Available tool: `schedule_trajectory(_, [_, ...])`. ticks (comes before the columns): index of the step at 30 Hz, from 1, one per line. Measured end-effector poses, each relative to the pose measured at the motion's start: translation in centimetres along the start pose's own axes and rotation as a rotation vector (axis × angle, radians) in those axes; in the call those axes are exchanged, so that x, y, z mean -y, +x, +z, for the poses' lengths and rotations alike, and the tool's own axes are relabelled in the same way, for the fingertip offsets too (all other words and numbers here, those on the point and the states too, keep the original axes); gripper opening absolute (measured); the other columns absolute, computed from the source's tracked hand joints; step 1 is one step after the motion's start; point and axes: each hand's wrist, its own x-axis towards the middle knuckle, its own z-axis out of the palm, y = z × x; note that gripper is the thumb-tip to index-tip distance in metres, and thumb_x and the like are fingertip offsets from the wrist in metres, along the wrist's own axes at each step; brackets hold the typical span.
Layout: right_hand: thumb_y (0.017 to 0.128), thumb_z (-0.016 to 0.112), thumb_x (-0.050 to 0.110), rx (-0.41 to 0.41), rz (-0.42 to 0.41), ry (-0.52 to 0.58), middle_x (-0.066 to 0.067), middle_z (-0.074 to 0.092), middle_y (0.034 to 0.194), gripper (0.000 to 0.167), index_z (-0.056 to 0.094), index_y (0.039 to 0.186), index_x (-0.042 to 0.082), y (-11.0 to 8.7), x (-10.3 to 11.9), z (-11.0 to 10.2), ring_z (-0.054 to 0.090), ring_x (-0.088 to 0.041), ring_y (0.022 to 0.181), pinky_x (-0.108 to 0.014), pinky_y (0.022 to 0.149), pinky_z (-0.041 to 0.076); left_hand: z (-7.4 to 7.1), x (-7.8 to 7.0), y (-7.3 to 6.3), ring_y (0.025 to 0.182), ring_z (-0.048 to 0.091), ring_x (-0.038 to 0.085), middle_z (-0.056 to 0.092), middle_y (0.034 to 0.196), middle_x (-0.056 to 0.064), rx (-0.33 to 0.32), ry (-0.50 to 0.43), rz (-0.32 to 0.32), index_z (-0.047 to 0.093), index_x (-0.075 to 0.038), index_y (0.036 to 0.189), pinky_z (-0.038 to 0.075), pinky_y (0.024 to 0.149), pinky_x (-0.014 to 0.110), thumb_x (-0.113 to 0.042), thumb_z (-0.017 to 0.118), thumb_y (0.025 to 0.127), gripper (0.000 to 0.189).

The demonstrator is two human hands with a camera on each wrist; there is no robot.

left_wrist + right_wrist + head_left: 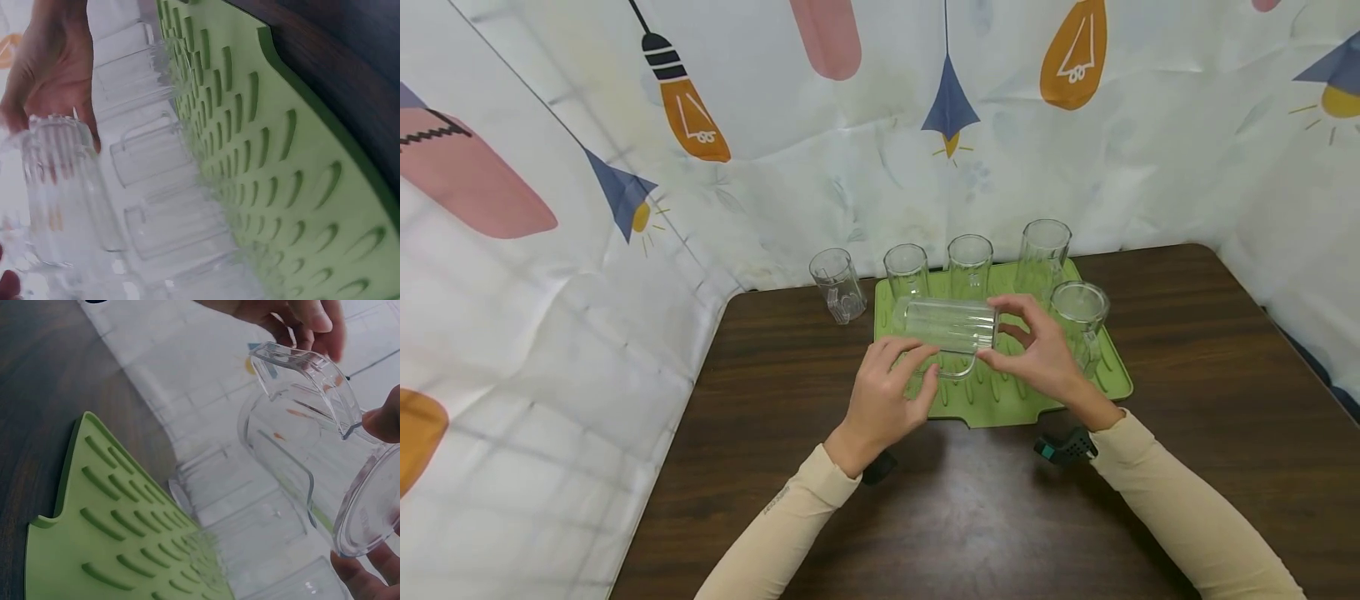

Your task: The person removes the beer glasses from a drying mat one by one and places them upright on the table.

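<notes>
A clear glass mug [951, 325] lies sideways in the air above a green drying mat [1000, 408], its handle toward me. At its right end, my right hand [1037, 346] grips the mug with thumb and fingers; the right wrist view shows the round end [370, 503] between them. Beside the mug's handle [337, 394] is my left hand [887, 396], thumb and forefinger bent with a gap between their tips. Whether those fingertips touch the handle is hard to see. In the left wrist view the mug [69, 200] looks blurred.
Behind the held mug, more glass mugs [970, 258] stand on the mat, with a taller mug [1043, 250] at back right and another mug [1078, 312] at the right edge. One mug [842, 292] stands on the dark wooden table [760, 417] left of the mat. Printed fabric [880, 167] hangs behind.
</notes>
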Motion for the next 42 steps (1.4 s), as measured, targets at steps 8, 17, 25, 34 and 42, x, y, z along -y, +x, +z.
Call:
schedule_trajectory(8, [0.074,0.08,-0.019,-0.022,0.003,0.007,0.008,0.055,0.136,0.069,0.056,0.136,-0.002,0.3,0.6,-0.3,0.053,-0.003,0.129,-0.015,0.103,0.054,0.3,0.7,-0.9,0.093,0.065,0.025,0.072,0.101,0.011,-0.121,-0.262,-0.266,0.077,-0.007,0.105,0.058,0.079,0.038,-0.004,0.068,0.094,0.014])
schedule_trajectory(17, [0.073,0.078,-0.023,-0.056,-0.032,0.02,0.012,0.054,0.137,0.072,0.055,0.138,0.0,0.6,1.2,-0.6,0.054,-0.013,0.133,-0.014,0.105,0.053,0.6,0.0,-0.9,0.086,0.062,0.009,0.071,0.1,0.015,-0.148,-0.645,-0.668,0.073,-0.002,0.111,0.053,0.079,0.021,-0.01,0.063,0.102,0.015])
schedule_trajectory(25, [0.073,0.076,-0.025,-0.079,-0.051,0.038,0.012,0.053,0.139,0.073,0.052,0.139,-0.005,0.8,1.5,-0.5,0.053,-0.006,0.133,-0.014,0.105,0.052,1.3,-0.8,-0.7,0.086,0.065,0.008,0.067,0.092,-0.006,-0.239,-0.954,-0.955,0.062,0.003,0.114,0.055,0.078,0.024,-0.012,0.054,0.106,0.019])
schedule_trajectory(34, [0.073,0.075,-0.026,-0.103,-0.069,0.059,0.011,0.054,0.14,0.074,0.053,0.139,-0.002,1.0,1.4,-0.1,0.053,-0.009,0.134,-0.014,0.106,0.052,2.5,-1.0,-0.9,0.087,0.064,0.012,0.066,0.094,-0.003,-0.323,-1.365,-1.087,0.06,-0.011,0.103,0.052,0.078,0.023,-0.019,0.044,0.107,0.019])
schedule_trajectory(42, [0.072,0.075,-0.027,-0.11,-0.062,0.073,0.01,0.053,0.141,0.075,0.049,0.14,-0.008,1.1,1.1,0.3,0.053,-0.008,0.135,-0.015,0.107,0.052,2.9,-1.7,-0.4,0.086,0.06,0.006,0.065,0.093,-0.008,-0.394,-1.589,-1.147,0.061,-0.016,0.1,0.051,0.079,0.021,-0.024,0.039,0.107,0.025])
